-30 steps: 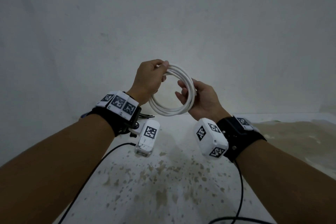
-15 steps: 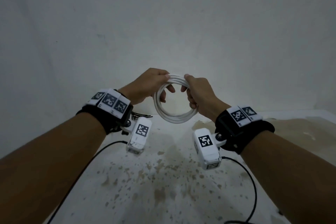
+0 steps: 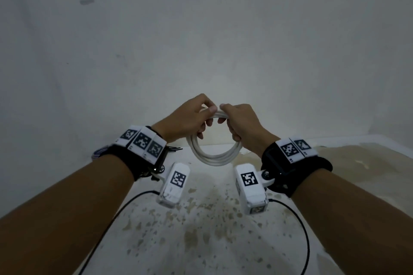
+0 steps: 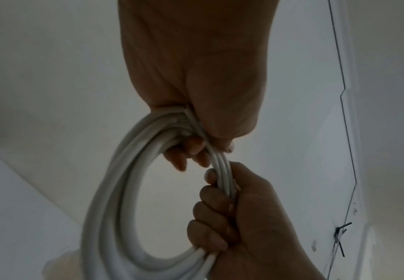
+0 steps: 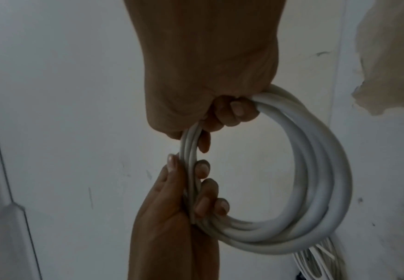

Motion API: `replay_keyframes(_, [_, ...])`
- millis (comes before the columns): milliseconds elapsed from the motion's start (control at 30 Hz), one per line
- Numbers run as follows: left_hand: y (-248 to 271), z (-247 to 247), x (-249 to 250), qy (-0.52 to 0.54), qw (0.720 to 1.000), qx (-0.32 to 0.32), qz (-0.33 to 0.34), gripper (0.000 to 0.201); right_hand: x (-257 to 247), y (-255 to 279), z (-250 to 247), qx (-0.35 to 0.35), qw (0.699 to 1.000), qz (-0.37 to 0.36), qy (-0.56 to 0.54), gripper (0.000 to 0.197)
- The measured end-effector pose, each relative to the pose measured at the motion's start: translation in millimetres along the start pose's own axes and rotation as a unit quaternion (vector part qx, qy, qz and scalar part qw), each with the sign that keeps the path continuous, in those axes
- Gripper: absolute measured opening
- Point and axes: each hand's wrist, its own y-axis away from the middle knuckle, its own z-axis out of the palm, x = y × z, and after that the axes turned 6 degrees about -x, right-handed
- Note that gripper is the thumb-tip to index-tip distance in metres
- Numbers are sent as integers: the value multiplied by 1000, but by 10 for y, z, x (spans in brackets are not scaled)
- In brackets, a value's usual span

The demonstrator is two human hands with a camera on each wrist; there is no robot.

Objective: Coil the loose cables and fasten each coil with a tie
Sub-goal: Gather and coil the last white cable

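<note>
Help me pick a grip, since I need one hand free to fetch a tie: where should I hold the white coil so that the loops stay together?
Probably at the top of the coil, where the strands run bunched between the left hand and right hand. Come from above and curl the fingers through the ring around all the strands; the lower arc hangs free and the loops fan apart there.

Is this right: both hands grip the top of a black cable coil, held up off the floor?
Not quite: the cable coil is white, not black, as the head view shows. The left hand and right hand do grip its top, held up off the floor.
</note>
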Motion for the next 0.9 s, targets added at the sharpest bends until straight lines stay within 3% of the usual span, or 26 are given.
replay_keyframes(133, [-19,196,31,-45,997,43,42,19,50,89,-130,19,999,20,-32,38])
replay_keyframes(300, [-117,471,98,-45,994,99,27,21,49,268,-333,28,997,44,-58,33])
replay_keyframes(433, [-146,701,216,2,995,91,41,21,64,472,-596,10,995,64,-69,31])
replay_keyframes(533, [-163,899,328,-6,996,76,51,19,140,671,-854,-7,993,76,-85,42])
replay_keyframes(600, [-169,1061,391,-13,996,62,57,19,212,815,-1076,17,993,82,-77,50])
replay_keyframes(667, [-165,1224,433,-10,997,52,57,18,323,989,-1331,54,992,110,0,44])
replay_keyframes(733, [-149,1368,449,-29,997,41,55,19,450,1202,-1593,51,970,172,162,28])
replay_keyframes(767, [-136,1429,449,-45,997,36,53,19,505,1311,-1700,24,944,212,252,22])
replay_keyframes(833, [-106,1526,430,-65,996,26,47,20,607,1492,-1814,-60,881,267,385,22])
replay_keyframes(900, [-66,1594,414,-66,997,16,37,21,685,1596,-1796,-139,846,276,435,24])
